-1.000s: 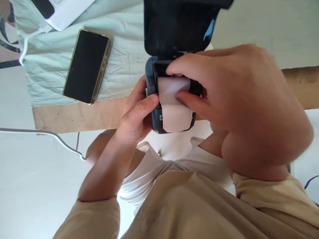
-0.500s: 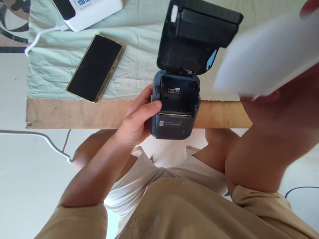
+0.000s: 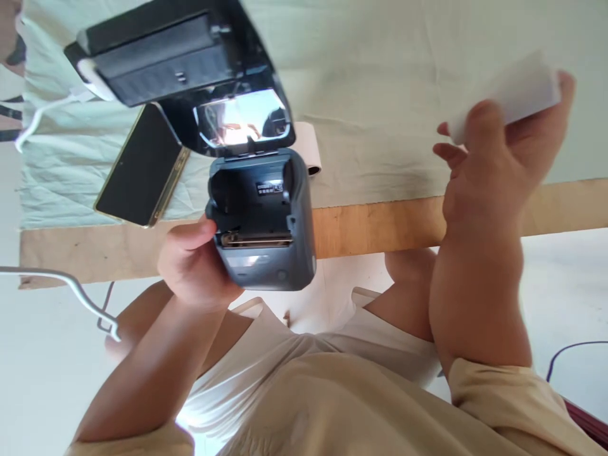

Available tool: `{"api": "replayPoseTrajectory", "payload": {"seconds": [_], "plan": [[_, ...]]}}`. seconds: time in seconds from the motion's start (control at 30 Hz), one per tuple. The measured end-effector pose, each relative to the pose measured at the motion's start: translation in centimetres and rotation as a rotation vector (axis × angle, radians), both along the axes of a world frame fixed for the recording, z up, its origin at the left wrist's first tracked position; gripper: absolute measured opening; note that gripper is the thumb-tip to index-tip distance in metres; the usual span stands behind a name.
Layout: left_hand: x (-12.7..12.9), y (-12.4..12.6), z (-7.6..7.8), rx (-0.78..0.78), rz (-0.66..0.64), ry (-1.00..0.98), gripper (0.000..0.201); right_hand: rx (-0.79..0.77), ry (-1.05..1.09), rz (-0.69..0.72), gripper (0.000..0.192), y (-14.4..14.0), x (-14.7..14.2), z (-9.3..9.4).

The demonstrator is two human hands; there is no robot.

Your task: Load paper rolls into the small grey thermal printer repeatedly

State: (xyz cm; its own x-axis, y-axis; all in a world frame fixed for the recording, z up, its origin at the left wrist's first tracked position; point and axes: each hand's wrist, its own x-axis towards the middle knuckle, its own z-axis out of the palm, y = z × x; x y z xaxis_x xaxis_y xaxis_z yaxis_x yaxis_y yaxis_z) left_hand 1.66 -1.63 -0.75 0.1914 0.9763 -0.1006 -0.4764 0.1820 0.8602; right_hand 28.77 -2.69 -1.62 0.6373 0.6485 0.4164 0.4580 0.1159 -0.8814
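My left hand (image 3: 194,263) is closed round the left side of a dark blue portable label printer (image 3: 266,266), held up over the table's front edge. The printer's lid (image 3: 190,76) stands flipped back, with a window that reflects light, and the paper bay (image 3: 251,206) shows bare inside. In my right hand (image 3: 498,152), off to the right above the cloth, is a piece of white paper (image 3: 517,92), blurred and gripped between thumb and fingers. Partly hidden behind the printer lies a white paper roll (image 3: 308,149) with a dark core hole.
A phone (image 3: 142,168) lies face up on the pale green cloth (image 3: 380,95), left of the printer. A white cable (image 3: 47,111) runs over the cloth at the left. The table's wooden edge (image 3: 375,228) crosses in front of my knees.
My left hand has moved left with the printer and tilted it. My right hand has turned, with the paper now farther from the camera. The white roll has come into sight.
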Motion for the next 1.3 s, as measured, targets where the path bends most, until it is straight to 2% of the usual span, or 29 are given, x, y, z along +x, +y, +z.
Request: {"api": "replayPoseTrajectory", "payload": {"seconds": [0.03, 0.1, 0.2, 0.27, 0.33, 0.37, 0.43, 0.5, 0.57, 0.7, 0.8, 0.87, 0.93, 1.03, 1.07, 1.2, 1.23, 1.3], "plan": [[0.4, 0.0, 0.1, 0.05, 0.047, -0.013, 0.047, -0.03, -0.077, 0.005, 0.028, 0.0, 0.1, -0.2], [1.1, -0.1, 0.5, 0.143, 0.117, -0.053, 0.054, -0.186, -0.233, 0.036, 0.033, 0.3, 0.0, -0.5], [1.6, -0.1, 1.0, 0.095, 0.148, -0.061, 0.054, -0.509, -0.325, 0.07, 0.041, 0.7, -0.6, -0.3], [1.6, -0.2, 1.4, 0.055, 0.156, -0.046, 0.05, -0.611, -0.325, 0.074, 0.047, 0.6, -1.1, 0.3], [1.7, -0.2, 1.7, 0.064, 0.149, -0.028, 0.049, -0.537, -0.37, 0.081, 0.053, 0.1, -1.6, 1.2], [1.7, -0.3, 1.8, 0.074, 0.144, -0.019, 0.048, -0.445, -0.406, 0.075, 0.053, -0.2, -2.0, 1.8], [1.9, -0.3, 2.0, 0.085, 0.151, 0.003, 0.048, -0.215, -0.481, 0.061, 0.037, -0.7, -3.1, 2.8], [1.9, -0.2, 1.9, 0.087, 0.158, 0.037, 0.046, -0.104, -0.521, 0.088, 0.024, -0.6, -4.6, 3.4], [1.4, -0.1, 1.5, 0.117, 0.143, 0.061, 0.043, -0.183, -0.526, 0.192, 0.026, 0.3, -6.3, 3.5], [-0.3, 0.3, 0.4, 0.082, -0.008, 0.007, 0.026, -0.493, -0.52, 0.369, 0.049, 2.9, -8.9, 2.5], [-1.2, 0.4, 0.2, 0.084, -0.021, -0.09, 0.025, -0.61, -0.536, 0.448, 0.047, 4.1, -9.8, 2.1], [-1.6, 0.6, 0.3, 0.061, -0.078, -0.123, 0.026, -0.648, -0.523, 0.465, 0.043, 4.2, -9.9, 2.1], [-1.9, 0.7, 0.2, 0.032, -0.152, -0.134, 0.026, -0.661, -0.46, 0.442, 0.048, 4.0, -9.8, 2.3], [-2.5, 0.8, -0.4, 0.053, -0.159, -0.168, 0.027, -0.622, -0.314, 0.417, 0.053, 3.5, -9.6, 2.7], [-2.7, 0.8, -0.6, 0.052, -0.163, -0.173, 0.028, -0.579, -0.184, 0.426, 0.053, 3.4, -9.5, 2.8], [-3.2, 0.7, -1.2, 0.034, -0.207, -0.134, 0.027, -0.357, 0.583, 0.509, 0.046, 3.2, -9.4, 3.0], [-3.3, 0.7, -1.2, 0.022, -0.217, -0.118, 0.026, -0.333, 0.691, 0.525, 0.04, 3.1, -9.4, 2.9], [-3.3, 0.7, -1.3, 0.006, -0.225, -0.1, 0.026, -0.344, 0.72, 0.557, 0.026, 2.9, -9.5, 2.6]]}}
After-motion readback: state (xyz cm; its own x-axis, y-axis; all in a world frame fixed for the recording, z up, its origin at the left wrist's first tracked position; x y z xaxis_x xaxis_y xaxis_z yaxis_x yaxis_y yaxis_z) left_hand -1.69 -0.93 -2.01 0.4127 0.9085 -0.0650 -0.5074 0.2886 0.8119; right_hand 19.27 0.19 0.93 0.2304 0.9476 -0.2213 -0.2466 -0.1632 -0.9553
